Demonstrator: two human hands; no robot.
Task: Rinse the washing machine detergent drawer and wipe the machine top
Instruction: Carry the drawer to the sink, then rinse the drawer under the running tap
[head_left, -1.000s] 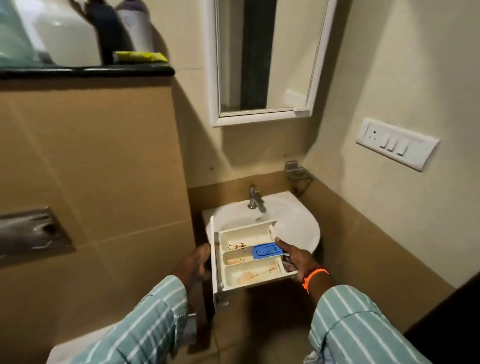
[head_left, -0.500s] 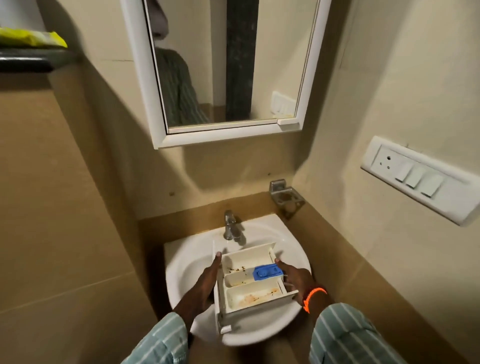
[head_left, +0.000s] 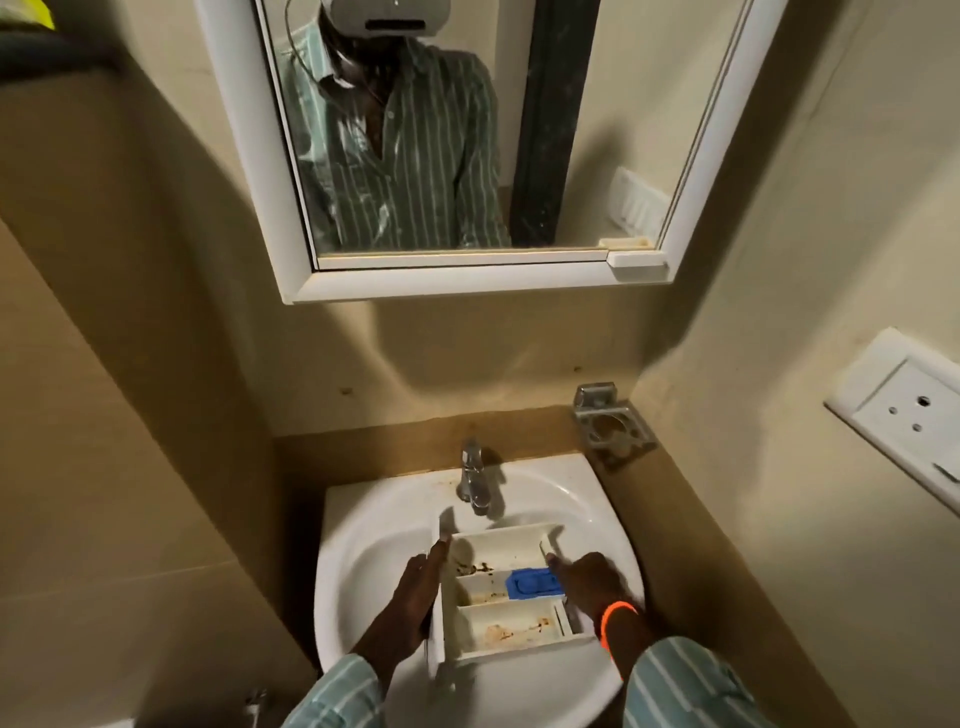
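Head view: drawer held over the basin, tap not yet running

Head view shows the left hand (head_left: 415, 592) pressed flat, fingers straight, against the left wall of the white plastic three-compartment detergent drawer (head_left: 501, 597); the right hand (head_left: 584, 574), with an orange band at the wrist, clasps the right wall near the blue plastic softener cap (head_left: 535, 583), so the drawer is squeezed between both palms; it hangs inside the white ceramic wash basin (head_left: 363, 566), its far end just short of the chrome tap (head_left: 474, 480), from which no water is seen falling; brown residue streaks the far and near compartments

To rinse well, I judge one hand must free itself for the tap while the other takes a firmer hold, since a flat palm alone will slip when wet; tilting the far end down under the stream should let the loosened grime run off into the basin rather than pool; the stained corners want the most water

Against the frame half a second ago, the drawer sits lower and nearer the tap, and the white-framed mirror (head_left: 717, 150) now reflects the person's striped shirt
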